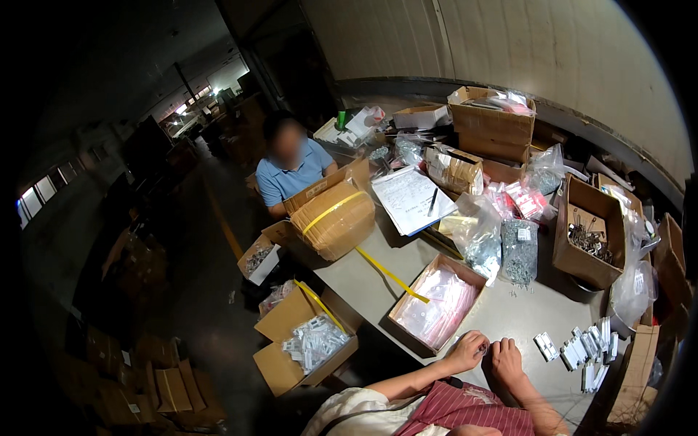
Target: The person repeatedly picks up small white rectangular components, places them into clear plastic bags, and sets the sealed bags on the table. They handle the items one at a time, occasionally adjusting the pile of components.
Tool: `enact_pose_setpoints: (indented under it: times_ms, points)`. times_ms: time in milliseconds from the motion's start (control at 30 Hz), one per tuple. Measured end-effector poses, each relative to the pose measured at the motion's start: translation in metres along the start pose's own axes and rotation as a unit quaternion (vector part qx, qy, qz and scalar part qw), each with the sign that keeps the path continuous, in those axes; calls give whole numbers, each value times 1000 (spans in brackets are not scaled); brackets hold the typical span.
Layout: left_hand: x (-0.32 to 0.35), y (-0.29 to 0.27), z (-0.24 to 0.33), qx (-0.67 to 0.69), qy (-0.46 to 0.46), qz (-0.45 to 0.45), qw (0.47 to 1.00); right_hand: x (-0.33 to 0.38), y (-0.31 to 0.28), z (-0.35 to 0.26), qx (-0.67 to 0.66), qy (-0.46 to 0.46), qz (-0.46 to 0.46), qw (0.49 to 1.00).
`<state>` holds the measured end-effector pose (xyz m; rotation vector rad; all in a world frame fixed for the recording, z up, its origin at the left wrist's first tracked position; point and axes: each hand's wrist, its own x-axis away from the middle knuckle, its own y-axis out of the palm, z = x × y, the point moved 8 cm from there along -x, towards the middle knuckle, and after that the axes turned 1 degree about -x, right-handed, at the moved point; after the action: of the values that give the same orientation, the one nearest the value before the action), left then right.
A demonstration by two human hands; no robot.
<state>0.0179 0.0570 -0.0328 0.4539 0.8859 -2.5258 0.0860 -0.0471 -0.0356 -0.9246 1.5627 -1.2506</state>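
Note:
My left hand (pixel 467 353) is at the table's near edge, its fingers curled around something small and dark that I cannot make out. Close beside it, my right hand (pixel 507 359) rests with bent fingers pressed together at the tabletop; whatever they hold, if anything, is hidden. Just beyond my left hand is an open cardboard box (pixel 476 279) filled with clear, pinkish plastic bags (pixel 438 305). To the right of my right hand lie several silver, oblong metal pieces (pixel 574 352), loosely grouped, with a smaller group (pixel 545 346) nearer my hand.
A taped carton (pixel 338 221) stands at the table's left edge, a person in blue (pixel 302 174) behind it. An open box of metal pieces (pixel 316 344) sits lower left. Beyond are a clipboard (pixel 412 196), bags of screws (pixel 519 254) and a box of metal parts (pixel 592 232).

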Motion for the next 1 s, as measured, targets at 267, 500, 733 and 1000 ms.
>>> enact_pose_setpoints:
  times_ms: [267, 500, 733, 1000]
  points:
    - [2, 1, -7, 11, -8, -6, 1000, 3, -11, 10, -62, -14, -13, 998]
    - [2, -1, -2, 15, -13, 0, 1000, 4, -3, 11, -49, -22, -11, 999]
    - [8, 10, -19, 8, -45, -12, 999, 11, 45, 18, 4, -65, -21, 998]
    - [11, 15, -22, -9, -15, 5, 1000, 13, 46, 18, 39, -87, -17, 995]
